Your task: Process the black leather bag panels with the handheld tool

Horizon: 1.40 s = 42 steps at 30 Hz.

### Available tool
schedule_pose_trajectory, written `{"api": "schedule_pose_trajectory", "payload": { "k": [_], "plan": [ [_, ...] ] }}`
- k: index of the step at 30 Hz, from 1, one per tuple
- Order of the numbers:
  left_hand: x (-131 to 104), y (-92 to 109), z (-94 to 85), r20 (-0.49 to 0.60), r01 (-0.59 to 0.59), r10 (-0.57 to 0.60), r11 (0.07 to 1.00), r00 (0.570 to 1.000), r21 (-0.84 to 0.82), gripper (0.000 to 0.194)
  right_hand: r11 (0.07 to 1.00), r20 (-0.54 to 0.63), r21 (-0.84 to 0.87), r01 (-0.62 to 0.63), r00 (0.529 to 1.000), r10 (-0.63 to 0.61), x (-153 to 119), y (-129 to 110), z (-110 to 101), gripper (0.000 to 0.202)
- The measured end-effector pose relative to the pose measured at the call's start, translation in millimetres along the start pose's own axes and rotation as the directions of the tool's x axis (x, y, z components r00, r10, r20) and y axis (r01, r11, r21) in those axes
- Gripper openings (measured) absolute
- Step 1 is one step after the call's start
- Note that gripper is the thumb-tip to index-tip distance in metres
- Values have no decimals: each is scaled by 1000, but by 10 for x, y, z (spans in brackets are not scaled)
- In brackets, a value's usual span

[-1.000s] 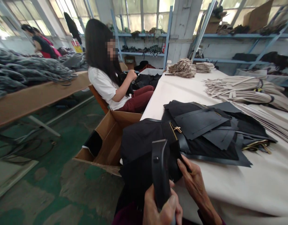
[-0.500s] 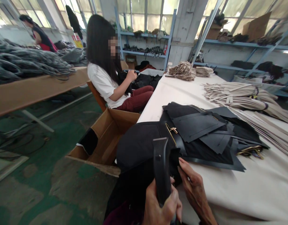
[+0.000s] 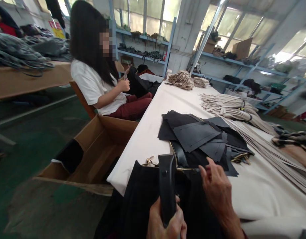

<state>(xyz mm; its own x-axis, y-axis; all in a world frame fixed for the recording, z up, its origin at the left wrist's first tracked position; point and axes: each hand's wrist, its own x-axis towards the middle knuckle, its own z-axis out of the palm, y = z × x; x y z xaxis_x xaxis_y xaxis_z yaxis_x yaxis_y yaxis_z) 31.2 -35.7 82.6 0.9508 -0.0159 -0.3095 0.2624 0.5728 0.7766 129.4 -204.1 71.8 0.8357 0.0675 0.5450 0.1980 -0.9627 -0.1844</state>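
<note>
My left hand [image 3: 165, 223] grips a black hand-held tool [image 3: 167, 186] upright at the bottom centre. Right beside it, my right hand [image 3: 216, 184] rests with bent fingers on a black bag piece [image 3: 140, 199] that hangs over the table's near edge. A gold zipper [image 3: 153, 163] runs along the top of that piece. Just beyond lies a pile of black cut leather pieces [image 3: 197, 136] on the white table [image 3: 158, 116].
An open cardboard box [image 3: 93, 152] stands on the green floor to the left. A seated person in a white shirt [image 3: 93, 83] works beyond it. Beige strap bundles [image 3: 232, 106] and stacks [image 3: 181, 79] lie farther along the table. Blue shelves [image 3: 143, 36] line the back.
The view has swung right and nearer the table. The black bag piece has slid down toward me over the edge, and my right hand has shifted up onto its zipper edge.
</note>
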Motion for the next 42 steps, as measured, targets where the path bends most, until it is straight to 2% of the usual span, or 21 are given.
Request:
{"api": "schedule_pose_trajectory", "payload": {
  "k": [2, 5, 8, 10, 14, 16, 21, 25, 30, 35, 42],
  "plan": [
    [37, -29, -46, 27, 4, -5, 1000, 1000, 15, 41, 990, 167, 91, 103, 979, -117, -348, -204, 29, 52],
    [65, -56, -123, 49, -5, 4, 1000, 999, 25, 39, 972, 265, 93, 215, 936, -233, -764, -383, 125, 65],
    [43, -38, -178, 54, -4, 3, 1000, 999, 9, 38, 980, 268, 83, 181, 943, -197, -936, -373, 197, 74],
    [17, -4, -196, 41, 15, -16, 1000, 999, 19, 37, 987, 227, 59, 149, 961, -159, -960, -299, 193, 69],
    [-25, 37, -212, 26, 29, -30, 998, 999, 56, 36, 986, 211, 130, 108, 968, -134, -899, -140, 54, 38],
    [-43, 29, -214, 36, 26, -28, 998, 999, 53, 37, 984, 201, 167, 62, 975, -96, -809, -82, -46, 30],
    [-103, 12, -188, 96, 12, -19, 997, 995, 73, 40, 946, 287, 282, -157, 955, 73, -500, -7, -282, 32],
    [-137, 27, -138, 129, 11, -22, 996, 991, 90, 42, 898, 345, 324, -298, 921, 181, -395, 1, -406, 35],
    [-139, 11, -86, 153, 45, -61, 993, 986, 108, 41, 902, 214, 278, -330, 937, 277, -452, -17, -465, 38],
    [-142, -42, -7, 193, 99, -122, 988, 974, 122, 49, 837, 149, 318, -445, 895, 420, -393, -57, -543, 33],
    [-184, -107, 172, 214, 178, -197, 979, 957, 103, 57, 783, 114, 469, -409, 907, 405, -251, -196, -587, 24]
  ]
}}
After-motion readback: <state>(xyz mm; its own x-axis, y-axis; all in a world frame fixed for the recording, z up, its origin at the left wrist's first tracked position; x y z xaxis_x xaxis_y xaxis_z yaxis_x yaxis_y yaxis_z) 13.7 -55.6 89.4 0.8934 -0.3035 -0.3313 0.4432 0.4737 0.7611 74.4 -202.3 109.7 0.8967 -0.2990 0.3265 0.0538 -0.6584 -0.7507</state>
